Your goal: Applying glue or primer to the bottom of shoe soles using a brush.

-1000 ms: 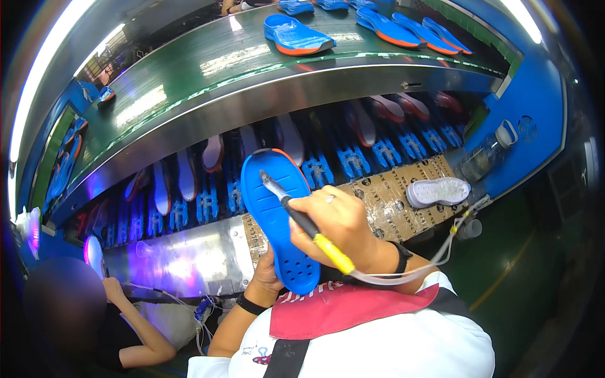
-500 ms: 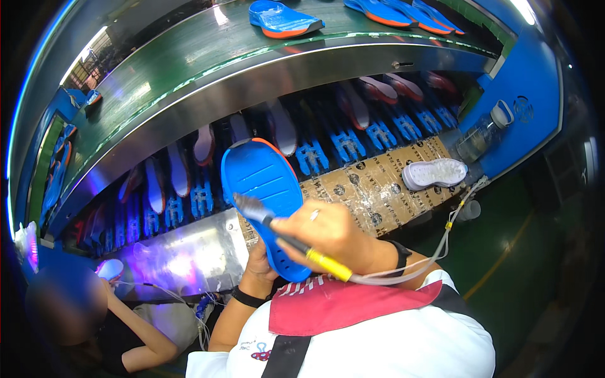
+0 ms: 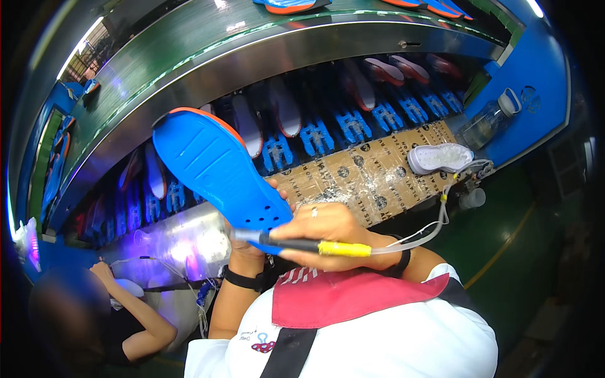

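A blue shoe sole (image 3: 208, 167) with an orange and black edge is held up in front of me, its toe tilted toward the far left. My left hand (image 3: 246, 251) grips it near the heel from underneath, partly hidden by the sole, with fingertips showing past its right edge. In my right hand (image 3: 334, 227) is a brush (image 3: 344, 249) with a black and yellow handle and a hose at its back end. The blurred bristles are at the heel end, by the sole's left edge; whether they touch it I cannot tell.
Cardboard (image 3: 353, 179) covers the ledge ahead, with a white shoe sole (image 3: 440, 157) and a clear bottle (image 3: 484, 129) at its right. Behind, blue holders (image 3: 351, 126) stand below a green conveyor (image 3: 164, 66) carrying more soles. A co-worker's arm (image 3: 135, 309) is at the lower left.
The sole has swung toward the left, turning its toe that way. The brush has gone from the forefoot to the heel end. At lower left, the co-worker's arm and sole have shifted.
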Motion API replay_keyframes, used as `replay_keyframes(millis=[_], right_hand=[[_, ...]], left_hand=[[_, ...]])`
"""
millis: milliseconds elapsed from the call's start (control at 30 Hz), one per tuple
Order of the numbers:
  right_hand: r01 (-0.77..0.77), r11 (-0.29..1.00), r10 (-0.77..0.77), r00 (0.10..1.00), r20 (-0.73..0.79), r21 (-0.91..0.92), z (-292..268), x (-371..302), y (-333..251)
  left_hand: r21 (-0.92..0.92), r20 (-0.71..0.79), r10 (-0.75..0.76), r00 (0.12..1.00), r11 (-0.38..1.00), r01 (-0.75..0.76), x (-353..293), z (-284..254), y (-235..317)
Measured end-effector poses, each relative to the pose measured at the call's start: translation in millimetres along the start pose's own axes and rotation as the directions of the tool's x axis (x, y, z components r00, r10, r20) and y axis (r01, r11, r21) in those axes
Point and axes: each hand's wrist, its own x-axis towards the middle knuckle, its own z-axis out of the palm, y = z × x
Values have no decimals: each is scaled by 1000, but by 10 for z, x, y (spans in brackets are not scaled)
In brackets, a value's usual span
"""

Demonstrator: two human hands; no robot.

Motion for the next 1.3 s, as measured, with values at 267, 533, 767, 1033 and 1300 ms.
replay_keyframes(millis=[267,533,767,1033,1300], right_hand=[[-42,995,27,987,160,91,38,-34,-21],[-184,946,90,940,329,267,45,8,-17],[-91,996,87,905,416,-11,81,17,59],[-195,980,156,858,489,30,66,112,35],[-80,997,61,884,463,21,116,107,173]], left_hand=[[-112,143,80,986,992,-64,32,30,220],[83,157,49,986,995,-63,6,-3,487],[381,-22,-205,979,903,197,-78,-8,818],[574,-267,-444,855,640,511,53,173,998],[614,-416,-546,727,421,668,146,200,960]])
